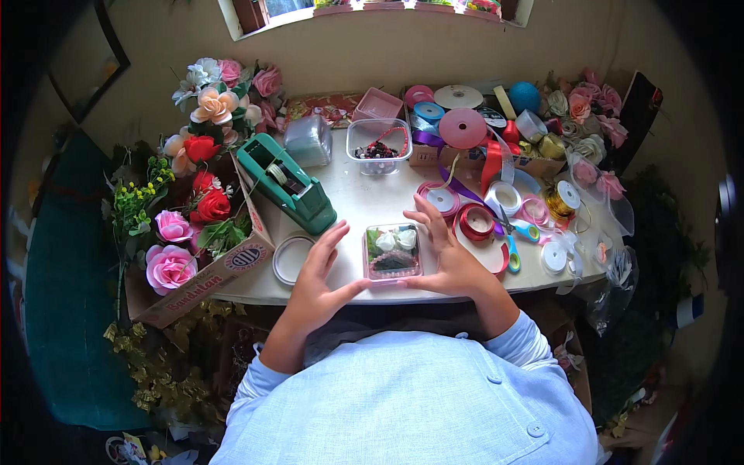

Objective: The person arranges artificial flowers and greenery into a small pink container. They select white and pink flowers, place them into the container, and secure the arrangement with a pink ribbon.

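Observation:
A small square box with a clear lid and pink base [393, 254] sits near the table's front edge. Through its lid show white artificial roses [396, 239], green leaves and a string of pinkish beads [394, 257]. On its left side is my left hand [325, 270], fingers spread, the thumb tip at the box's lower left corner. My right hand [450, 261] is spread on the other side, its thumb along the front edge. Neither hand wraps around the box. A roll of clear tape [293, 260] lies just left of my left hand.
A green tape dispenser [288, 183] and a cardboard box of artificial flowers [200, 282] stand left. Behind are stacked clear lids [308, 140] and a plastic tub of beads [379, 144]. Scissors [511, 241] lie among ribbon spools [478, 222] at right.

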{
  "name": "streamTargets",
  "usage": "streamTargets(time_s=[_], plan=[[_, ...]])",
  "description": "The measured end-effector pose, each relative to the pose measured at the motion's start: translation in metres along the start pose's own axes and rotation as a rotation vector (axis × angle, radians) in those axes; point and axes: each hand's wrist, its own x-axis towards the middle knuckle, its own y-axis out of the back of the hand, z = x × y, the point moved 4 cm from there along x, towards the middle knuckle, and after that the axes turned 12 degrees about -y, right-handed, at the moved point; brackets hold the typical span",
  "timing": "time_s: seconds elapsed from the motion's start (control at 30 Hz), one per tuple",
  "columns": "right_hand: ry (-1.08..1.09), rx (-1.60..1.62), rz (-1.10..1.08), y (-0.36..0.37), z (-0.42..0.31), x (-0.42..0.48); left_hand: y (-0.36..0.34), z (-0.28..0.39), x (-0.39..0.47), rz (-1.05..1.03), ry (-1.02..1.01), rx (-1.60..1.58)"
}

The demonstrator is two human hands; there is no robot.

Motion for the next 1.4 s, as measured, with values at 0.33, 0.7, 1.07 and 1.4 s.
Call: streamTargets(time_s=[0.33, 0.7, 1.07, 1.4], plan=[[-0.058, -0.094, 0.001, 0.007, 0.008, 0.001, -0.016, -0.013, 0.034, -0.257, -0.026, 0.117], [-0.043, -0.233, 0.024, 0.010, 0.004, -0.001, -0.019, -0.015, 0.033, -0.330, -0.025, 0.259], [0.120, -0.127, 0.212, 0.013, -0.005, -0.009, -0.022, -0.016, 0.028, -0.274, -0.092, 0.320], [0.377, -0.147, 0.278, 0.018, -0.009, -0.014, -0.024, -0.017, 0.026, -0.253, -0.094, 0.279]])
